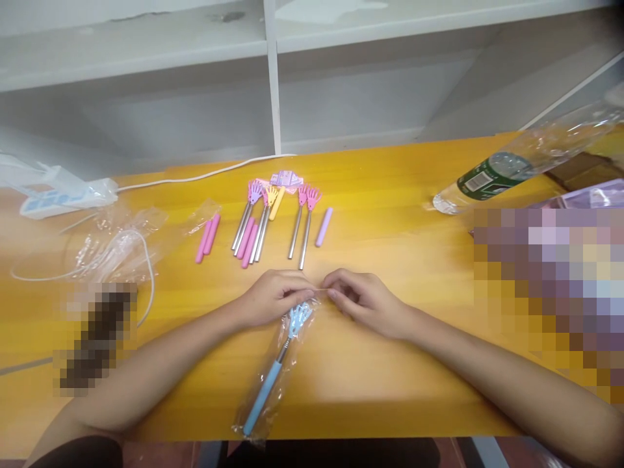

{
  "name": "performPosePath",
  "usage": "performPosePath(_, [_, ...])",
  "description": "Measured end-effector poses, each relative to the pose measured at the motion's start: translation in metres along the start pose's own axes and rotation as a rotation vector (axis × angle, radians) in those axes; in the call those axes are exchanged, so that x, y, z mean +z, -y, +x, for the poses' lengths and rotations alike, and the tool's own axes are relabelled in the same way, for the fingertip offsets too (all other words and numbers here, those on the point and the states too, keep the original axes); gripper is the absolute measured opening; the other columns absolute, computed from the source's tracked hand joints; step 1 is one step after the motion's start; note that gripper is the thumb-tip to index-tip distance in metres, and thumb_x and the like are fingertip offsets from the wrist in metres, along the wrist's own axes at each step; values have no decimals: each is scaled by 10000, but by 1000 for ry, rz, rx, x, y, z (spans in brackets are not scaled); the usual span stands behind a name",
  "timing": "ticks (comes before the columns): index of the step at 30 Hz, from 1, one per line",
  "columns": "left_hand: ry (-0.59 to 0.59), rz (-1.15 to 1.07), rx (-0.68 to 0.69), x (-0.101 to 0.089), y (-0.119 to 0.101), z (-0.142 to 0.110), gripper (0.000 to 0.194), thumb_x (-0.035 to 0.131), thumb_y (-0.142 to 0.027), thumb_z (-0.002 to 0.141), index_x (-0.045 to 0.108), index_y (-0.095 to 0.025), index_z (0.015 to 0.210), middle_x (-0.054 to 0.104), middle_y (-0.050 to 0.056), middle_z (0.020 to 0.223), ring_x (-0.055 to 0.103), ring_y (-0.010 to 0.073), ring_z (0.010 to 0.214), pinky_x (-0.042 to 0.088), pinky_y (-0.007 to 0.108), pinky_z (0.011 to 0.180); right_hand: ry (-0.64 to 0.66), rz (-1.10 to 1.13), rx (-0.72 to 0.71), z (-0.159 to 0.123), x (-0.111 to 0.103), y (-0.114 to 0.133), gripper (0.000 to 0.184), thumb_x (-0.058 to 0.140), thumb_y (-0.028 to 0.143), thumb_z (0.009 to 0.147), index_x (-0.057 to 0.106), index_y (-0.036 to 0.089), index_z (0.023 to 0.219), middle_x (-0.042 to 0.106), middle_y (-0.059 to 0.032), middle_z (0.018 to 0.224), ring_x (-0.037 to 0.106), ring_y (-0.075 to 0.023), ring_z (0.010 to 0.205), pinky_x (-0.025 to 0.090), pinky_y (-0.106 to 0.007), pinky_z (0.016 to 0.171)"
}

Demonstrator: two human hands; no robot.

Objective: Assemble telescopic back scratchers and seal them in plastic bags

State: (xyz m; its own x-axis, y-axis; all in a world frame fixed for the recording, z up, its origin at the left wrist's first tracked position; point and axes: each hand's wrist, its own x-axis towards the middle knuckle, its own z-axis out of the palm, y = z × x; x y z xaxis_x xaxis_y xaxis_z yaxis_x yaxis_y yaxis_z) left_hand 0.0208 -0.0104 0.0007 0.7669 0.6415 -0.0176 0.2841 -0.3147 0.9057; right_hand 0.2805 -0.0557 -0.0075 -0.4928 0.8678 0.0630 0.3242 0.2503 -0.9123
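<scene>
A blue back scratcher [263, 396] with a hand-shaped head lies slantwise in a clear plastic bag [279, 404], near the table's front edge. My left hand [275, 296] pinches the top of this bag, just above the scratcher's head. My right hand [363, 298] is closed at the fingertips on a thin strip [320, 290] stretched between both hands; whether it belongs to the bag, I cannot tell. Beyond my hands lie purple [254, 192], yellow [270, 195] and pink [312, 198] scratcher heads on metal rods, without handle sleeves.
Loose handle sleeves lie about: pink [208, 237], yellow [277, 203] and lilac [324, 227]. Crumpled plastic bags [117, 250] and a white power strip [68, 195] with cables are at left. A plastic bottle [487, 175] lies at right. Shelving [273, 78] borders the table's back.
</scene>
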Motion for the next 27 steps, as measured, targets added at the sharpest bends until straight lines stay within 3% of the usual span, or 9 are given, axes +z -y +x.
performPosePath(5, [-180,8,-13,3,4,1,213,693,-370,1013,792,-194,946,722,47,921,679,180,866,500,289,791,-88,-19,-2,1,-1,-4,290,509,410,1119,662,180,1032,596,20,670,512,-124,559,401,-240,548])
performPosePath(9, [-224,-7,-20,4,4,2,184,724,-327,979,762,-185,869,683,34,871,653,176,837,477,284,765,-185,-132,-105,22,-17,0,265,519,377,1106,665,184,997,652,-15,748,562,-144,630,433,-261,604])
performPosePath(12, [-225,-15,1,4,5,2,190,721,-312,973,737,-184,834,672,34,868,645,179,843,472,286,771,-234,-252,-189,61,-40,11,228,525,327,1089,678,189,990,697,-38,819,565,-149,655,429,-275,629])
performPosePath(16, [-222,-26,4,4,8,3,188,727,-296,962,724,-178,816,656,31,850,628,174,822,455,283,752,-320,-482,-276,139,-71,18,122,596,228,1001,709,180,1001,689,-64,942,596,-178,765,479,-316,759])
performPosePath(19, [-229,-48,2,3,10,3,202,730,-316,960,727,-178,813,646,28,843,612,173,806,443,283,742,-273,-629,-222,200,-85,11,188,599,166,961,722,133,1101,677,-136,1154,660,-235,929,517,-386,903])
performPosePath(22, [-259,-77,-23,2,12,4,215,727,-347,966,745,-182,830,621,13,821,594,166,791,435,276,733,-40,-841,-154,248,-90,-1,408,632,143,943,663,105,1348,634,-193,1380,589,-329,1268,432,-469,1134])
performPosePath(24, [-269,-87,-29,2,12,4,219,727,-365,971,760,-184,851,619,10,822,595,165,800,435,273,740,46,-857,-125,268,-88,-8,440,691,140,908,674,125,1348,653,-173,1398,577,-328,1310,425,-448,1158])
performPosePath(27, [-283,-96,-15,2,13,5,220,721,-369,981,768,-183,871,636,12,847,602,162,817,435,270,752,110,-856,-76,282,-83,-16,396,738,127,865,725,150,1260,723,-141,1300,640,-316,1220,489,-402,1076])
